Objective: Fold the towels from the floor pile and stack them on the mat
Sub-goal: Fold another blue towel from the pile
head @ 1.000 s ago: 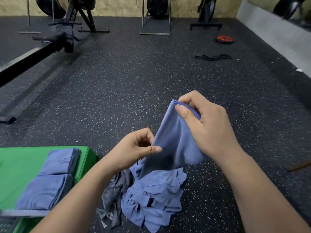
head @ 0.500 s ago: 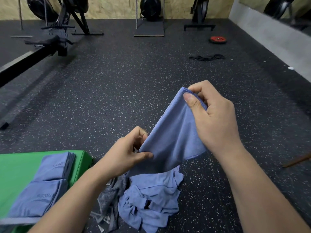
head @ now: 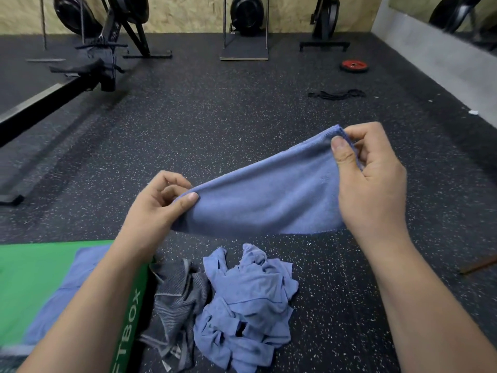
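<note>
A blue towel (head: 269, 195) hangs stretched in the air between both hands, above the floor. My left hand (head: 158, 208) pinches its lower left corner. My right hand (head: 371, 179) pinches its upper right corner, which is held higher. Below lies the floor pile: crumpled blue towels (head: 247, 305) and a grey striped towel (head: 177, 294). At the lower left is the green mat (head: 35, 275) with folded blue towels (head: 67, 300) on it, partly hidden by my left forearm.
Dark speckled rubber floor all around. A long black machine rail (head: 40, 100) runs along the far left. A red weight plate (head: 354, 65) and a black band (head: 336, 95) lie far right. Equipment stands line the back wall. A brown stick (head: 478, 266) lies at the right.
My hands have moved apart, spreading the blue towel wide between them and lifting it clear of the pile. The right hand went right, the left hand went left.
</note>
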Motion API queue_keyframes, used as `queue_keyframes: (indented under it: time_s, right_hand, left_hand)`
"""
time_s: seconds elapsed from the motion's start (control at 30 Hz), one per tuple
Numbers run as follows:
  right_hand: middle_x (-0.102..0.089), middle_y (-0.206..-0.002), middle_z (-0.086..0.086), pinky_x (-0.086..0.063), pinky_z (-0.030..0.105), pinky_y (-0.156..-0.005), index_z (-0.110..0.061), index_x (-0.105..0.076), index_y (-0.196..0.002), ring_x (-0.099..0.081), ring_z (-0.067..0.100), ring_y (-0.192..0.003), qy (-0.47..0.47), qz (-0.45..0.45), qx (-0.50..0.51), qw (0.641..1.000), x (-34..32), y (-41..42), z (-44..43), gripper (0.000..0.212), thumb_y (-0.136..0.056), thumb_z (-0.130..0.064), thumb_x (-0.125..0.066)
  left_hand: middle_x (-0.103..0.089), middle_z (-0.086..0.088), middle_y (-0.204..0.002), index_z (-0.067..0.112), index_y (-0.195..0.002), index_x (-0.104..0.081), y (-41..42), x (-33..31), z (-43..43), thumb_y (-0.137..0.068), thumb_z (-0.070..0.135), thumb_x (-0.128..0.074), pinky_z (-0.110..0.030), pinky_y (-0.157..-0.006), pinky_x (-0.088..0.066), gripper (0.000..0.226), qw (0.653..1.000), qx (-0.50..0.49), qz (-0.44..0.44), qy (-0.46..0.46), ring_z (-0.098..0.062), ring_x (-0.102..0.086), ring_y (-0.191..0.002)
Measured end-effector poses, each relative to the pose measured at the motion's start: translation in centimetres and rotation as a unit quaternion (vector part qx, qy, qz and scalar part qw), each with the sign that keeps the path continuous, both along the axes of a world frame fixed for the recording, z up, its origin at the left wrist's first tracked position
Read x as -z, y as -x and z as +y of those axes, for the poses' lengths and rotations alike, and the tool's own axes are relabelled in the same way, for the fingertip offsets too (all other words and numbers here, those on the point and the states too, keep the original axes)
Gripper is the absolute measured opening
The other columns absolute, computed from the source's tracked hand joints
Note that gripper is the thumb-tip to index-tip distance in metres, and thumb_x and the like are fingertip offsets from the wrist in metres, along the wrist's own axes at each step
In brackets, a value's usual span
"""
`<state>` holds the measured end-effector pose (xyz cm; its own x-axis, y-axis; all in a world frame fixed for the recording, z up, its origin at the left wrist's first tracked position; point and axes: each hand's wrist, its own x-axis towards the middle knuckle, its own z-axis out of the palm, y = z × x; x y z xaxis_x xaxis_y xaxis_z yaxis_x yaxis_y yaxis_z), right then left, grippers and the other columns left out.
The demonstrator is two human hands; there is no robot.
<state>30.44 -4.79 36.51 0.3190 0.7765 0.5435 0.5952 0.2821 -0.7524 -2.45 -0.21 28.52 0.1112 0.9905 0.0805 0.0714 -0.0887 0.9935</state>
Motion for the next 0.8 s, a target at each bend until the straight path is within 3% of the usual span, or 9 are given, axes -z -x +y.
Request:
queue_keyframes:
  time_s: [0.07, 0.13, 0.27, 0.37, 0.47, 0.53, 0.67, 0.8]
  right_hand:
    - [-0.063, -0.083, -0.002, -0.045, 0.036, -0.072, -0.020, -0.061, -0.106, -0.056, 0.018, -0.075, 0.002, -0.004, 0.011, 1.000, 0.1, -0.1, 0.1, 0.014, -0.112, -0.032, -0.058]
    - [-0.064, -0.083, -0.004, -0.045, 0.032, -0.072, -0.019, -0.061, -0.106, -0.056, 0.016, -0.075, 0.002, -0.004, 0.022, 1.000, 0.2, -0.3, 0.2, 0.014, -0.112, -0.032, -0.057]
    - [-0.062, -0.082, -0.008, -0.041, 0.023, -0.070, -0.019, -0.061, -0.106, -0.053, 0.009, -0.074, 0.003, 0.000, 0.035, 0.999, 0.3, -0.9, 0.3, 0.014, -0.111, -0.031, -0.057]
    - [-0.062, -0.081, -0.009, -0.040, 0.029, -0.069, -0.018, -0.061, -0.107, -0.052, 0.013, -0.073, 0.010, -0.006, 0.037, 0.999, 0.6, -1.1, 0.5, 0.015, -0.111, -0.031, -0.057]
    - [-0.063, -0.082, -0.005, -0.042, 0.034, -0.071, -0.017, -0.061, -0.107, -0.054, 0.019, -0.075, 0.019, -0.009, 0.027, 0.999, 1.0, -1.0, 0.6, 0.015, -0.111, -0.031, -0.057]
    - [-0.064, -0.082, -0.005, -0.042, 0.038, -0.072, -0.017, -0.061, -0.107, -0.054, 0.019, -0.075, 0.022, -0.008, 0.022, 0.999, 1.1, -1.0, 0.7, 0.015, -0.111, -0.031, -0.058]
    - [-0.065, -0.084, -0.005, -0.043, 0.031, -0.073, -0.018, -0.061, -0.107, -0.055, 0.019, -0.077, 0.030, -0.002, 0.025, 0.999, 1.2, -1.1, 0.9, 0.014, -0.111, -0.031, -0.057]
    - [-0.066, -0.085, -0.002, -0.044, 0.036, -0.074, -0.020, -0.061, -0.107, -0.056, 0.020, -0.078, 0.028, 0.003, 0.030, 0.999, 1.2, -1.3, 0.9, 0.014, -0.112, -0.032, -0.057]
  left_hand:
    - [-0.070, -0.004, -0.091, 0.020, -0.107, -0.061, -0.1, 0.1, -0.2, -0.092, 0.027, -0.080, -0.039, -0.078, -0.041, 0.025, 0.996, 0.015, 0.075, -0.041, -0.018, -0.059, -0.085]
    - [-0.072, -0.002, -0.093, 0.020, -0.105, -0.065, -0.6, 0.2, -0.5, -0.091, 0.025, -0.082, -0.038, -0.082, -0.044, 0.023, 0.989, 0.048, 0.128, -0.051, -0.015, -0.064, -0.087]
    - [-0.073, 0.002, -0.085, 0.020, -0.094, -0.075, -1.2, 0.2, -1.1, -0.083, 0.026, -0.093, -0.025, -0.068, -0.044, 0.022, 0.984, 0.113, 0.140, 0.002, -0.008, -0.060, -0.078]
    - [-0.073, -0.006, -0.087, 0.023, -0.097, -0.077, -1.1, 0.5, -1.1, -0.082, 0.021, -0.091, -0.030, -0.068, -0.042, 0.021, 0.977, 0.132, 0.166, 0.036, -0.014, -0.056, -0.077]
    - [-0.068, 0.007, -0.081, 0.025, -0.096, -0.069, -0.6, 1.3, -0.7, -0.086, 0.018, -0.090, -0.032, -0.068, -0.041, 0.025, 0.968, 0.113, 0.224, 0.017, -0.012, -0.052, -0.073]
    - [-0.067, 0.007, -0.079, 0.024, -0.095, -0.065, -0.3, 1.4, -0.6, -0.087, 0.019, -0.090, -0.031, -0.066, -0.042, 0.026, 0.965, 0.089, 0.248, -0.004, -0.009, -0.051, -0.070]
    - [-0.066, 0.010, -0.072, 0.028, -0.088, -0.064, -0.2, 0.9, -0.6, -0.088, 0.033, -0.088, -0.027, -0.060, -0.043, 0.025, 0.945, 0.020, 0.317, -0.075, -0.003, -0.049, -0.062]
    - [-0.069, 0.009, -0.075, 0.030, -0.081, -0.060, 0.0, 0.6, -0.5, -0.087, 0.038, -0.088, -0.039, -0.068, -0.055, 0.029, 0.935, -0.020, 0.337, -0.108, -0.009, -0.059, -0.067]
